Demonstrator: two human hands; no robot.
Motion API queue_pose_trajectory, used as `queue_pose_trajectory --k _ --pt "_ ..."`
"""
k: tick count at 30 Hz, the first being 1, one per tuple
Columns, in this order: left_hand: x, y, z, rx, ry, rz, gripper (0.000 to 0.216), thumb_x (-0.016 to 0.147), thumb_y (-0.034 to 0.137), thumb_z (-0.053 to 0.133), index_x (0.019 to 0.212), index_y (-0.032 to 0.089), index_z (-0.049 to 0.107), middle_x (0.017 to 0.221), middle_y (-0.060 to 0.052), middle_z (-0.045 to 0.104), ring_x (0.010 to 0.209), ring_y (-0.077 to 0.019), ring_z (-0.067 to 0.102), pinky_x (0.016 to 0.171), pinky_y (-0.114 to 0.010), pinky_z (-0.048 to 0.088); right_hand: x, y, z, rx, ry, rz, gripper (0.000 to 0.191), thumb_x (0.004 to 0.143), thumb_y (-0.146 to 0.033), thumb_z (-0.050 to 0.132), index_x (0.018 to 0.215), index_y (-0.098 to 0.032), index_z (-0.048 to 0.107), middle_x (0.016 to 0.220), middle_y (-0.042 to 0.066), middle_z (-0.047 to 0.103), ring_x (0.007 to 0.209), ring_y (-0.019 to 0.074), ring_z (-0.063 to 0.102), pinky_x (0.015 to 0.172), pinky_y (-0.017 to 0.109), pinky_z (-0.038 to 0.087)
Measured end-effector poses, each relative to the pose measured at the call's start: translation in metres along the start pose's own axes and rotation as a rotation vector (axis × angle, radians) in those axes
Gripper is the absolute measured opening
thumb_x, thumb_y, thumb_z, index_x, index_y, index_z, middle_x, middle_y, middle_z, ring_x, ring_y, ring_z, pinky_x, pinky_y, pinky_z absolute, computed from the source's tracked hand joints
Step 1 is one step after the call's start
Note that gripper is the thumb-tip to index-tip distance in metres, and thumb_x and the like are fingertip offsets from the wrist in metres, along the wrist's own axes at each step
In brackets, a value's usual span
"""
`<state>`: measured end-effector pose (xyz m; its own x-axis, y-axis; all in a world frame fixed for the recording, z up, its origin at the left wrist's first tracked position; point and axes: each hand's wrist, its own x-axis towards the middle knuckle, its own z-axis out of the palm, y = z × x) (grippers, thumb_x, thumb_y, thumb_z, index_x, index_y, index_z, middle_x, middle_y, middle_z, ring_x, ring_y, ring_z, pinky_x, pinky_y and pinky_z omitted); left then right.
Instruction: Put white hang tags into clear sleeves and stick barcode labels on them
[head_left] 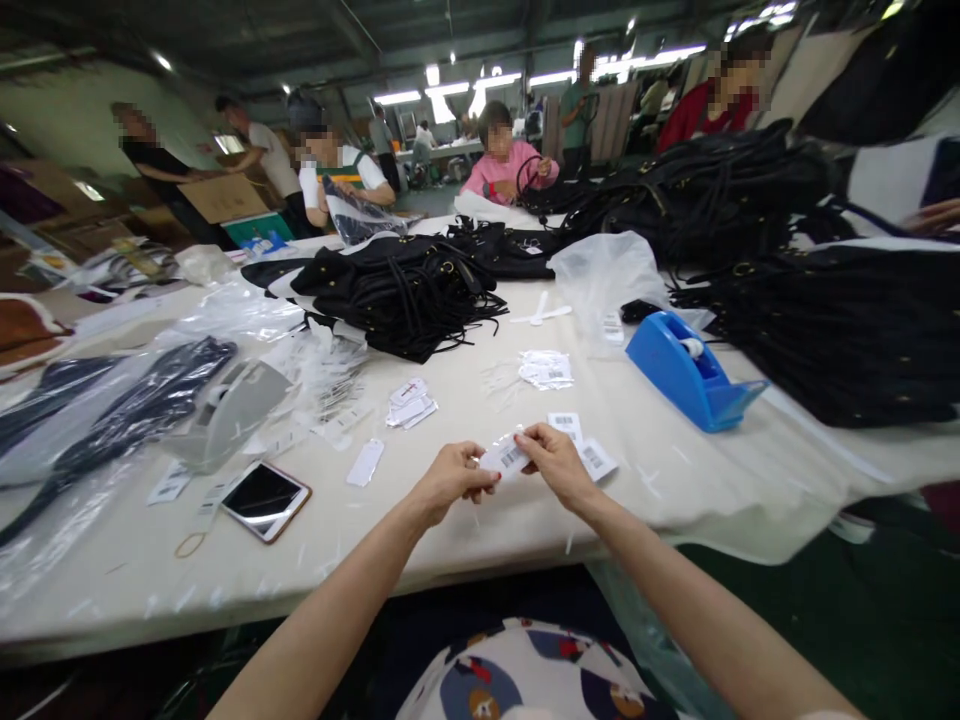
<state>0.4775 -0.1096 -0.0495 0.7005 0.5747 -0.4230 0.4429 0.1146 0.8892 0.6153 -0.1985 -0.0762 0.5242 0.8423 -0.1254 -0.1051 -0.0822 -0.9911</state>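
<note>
Between my two hands, just above the near part of the table, is a small white barcode tag point(508, 456). My left hand point(459, 474) pinches its left end, and my right hand point(553, 460) grips its upper right side. Beside my right hand lie white barcode labels point(598, 458). Farther off is a pile of barcode tags point(546, 369). To the left of my hands sit a stack of white tags point(411, 403) and a single blank-looking tag point(365, 463).
A blue tape dispenser point(686, 370) stands right, a grey tape dispenser point(229, 410) left. A phone point(266, 500) lies near a rubber band point(190, 545). Black bags point(405, 290) are heaped across the cloth-covered table point(480, 550). A co-worker in pink point(517, 165) handles a black strap opposite.
</note>
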Motion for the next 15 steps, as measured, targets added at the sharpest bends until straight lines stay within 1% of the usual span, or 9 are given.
queue_pose_trajectory --k 1,3,5,8,10,12,14,15 --pt "0.003 0.002 -0.003 -0.031 -0.024 -0.008 0.031 0.057 0.034 0.067 0.075 0.012 0.054 0.051 0.001 0.054 0.041 -0.0065 0.043 0.040 -0.019 0.024 0.006 -0.003 -0.004 0.017 0.029 0.005 0.028 0.066 -0.043 0.059 0.068 -0.016 0.053 0.058 -0.001 0.057 0.055 0.0120 0.055 0.045 0.021 0.046" --pt "0.012 0.009 -0.009 -0.049 -0.013 0.012 0.028 0.060 0.036 0.064 0.068 0.011 0.054 0.047 0.002 0.050 0.039 -0.0043 0.036 0.040 -0.019 0.019 0.022 -0.008 -0.014 0.057 0.112 0.009 0.030 0.062 -0.044 0.062 0.067 -0.016 0.054 0.058 0.000 0.058 0.054 0.0124 0.056 0.044 0.022 0.048" --pt "0.026 0.021 -0.014 0.003 0.011 0.063 0.026 0.065 0.037 0.059 0.067 0.011 0.055 0.045 0.004 0.045 0.039 -0.0035 0.031 0.040 -0.019 0.017 0.039 -0.015 -0.026 0.085 0.205 0.007 0.033 0.060 -0.045 0.064 0.067 -0.016 0.053 0.060 0.000 0.058 0.054 0.0120 0.056 0.045 0.023 0.050" --pt "0.056 0.043 -0.016 0.122 0.055 0.138 0.023 0.072 0.033 0.051 0.070 0.010 0.056 0.044 0.006 0.040 0.040 -0.0041 0.031 0.041 -0.018 0.020 0.068 -0.023 -0.043 0.069 0.295 0.005 0.036 0.057 -0.048 0.065 0.066 -0.016 0.051 0.061 -0.001 0.056 0.053 0.0111 0.055 0.047 0.024 0.051" --pt "0.080 0.056 -0.014 0.182 0.080 0.158 0.019 0.073 0.028 0.051 0.070 0.010 0.058 0.045 0.005 0.042 0.041 -0.0048 0.035 0.043 -0.018 0.025 0.090 -0.028 -0.052 0.032 0.345 0.014 0.037 0.057 -0.049 0.065 0.065 -0.017 0.049 0.062 0.000 0.054 0.053 0.0113 0.054 0.049 0.026 0.052" --pt "0.105 0.065 -0.016 0.240 0.109 0.171 0.018 0.074 0.025 0.051 0.072 0.011 0.061 0.049 0.003 0.048 0.046 -0.0063 0.042 0.047 -0.018 0.032 0.110 -0.031 -0.061 -0.026 0.393 0.026 0.035 0.058 -0.049 0.062 0.065 -0.017 0.048 0.064 0.001 0.054 0.056 0.0128 0.055 0.054 0.029 0.053" --pt "0.124 0.066 -0.028 0.323 0.158 0.176 0.015 0.074 0.025 0.054 0.078 0.014 0.062 0.062 0.000 0.057 0.058 -0.0089 0.051 0.056 -0.019 0.039 0.127 -0.031 -0.070 -0.108 0.434 0.044 0.033 0.061 -0.048 0.058 0.065 -0.017 0.048 0.067 0.004 0.055 0.063 0.0177 0.057 0.061 0.035 0.053" --pt "0.131 0.064 -0.038 0.372 0.201 0.168 0.015 0.074 0.025 0.055 0.082 0.015 0.063 0.072 -0.002 0.061 0.068 -0.0107 0.055 0.063 -0.021 0.041 0.132 -0.031 -0.075 -0.147 0.455 0.054 0.032 0.062 -0.047 0.058 0.065 -0.017 0.049 0.070 0.007 0.056 0.071 0.0216 0.058 0.066 0.039 0.052"
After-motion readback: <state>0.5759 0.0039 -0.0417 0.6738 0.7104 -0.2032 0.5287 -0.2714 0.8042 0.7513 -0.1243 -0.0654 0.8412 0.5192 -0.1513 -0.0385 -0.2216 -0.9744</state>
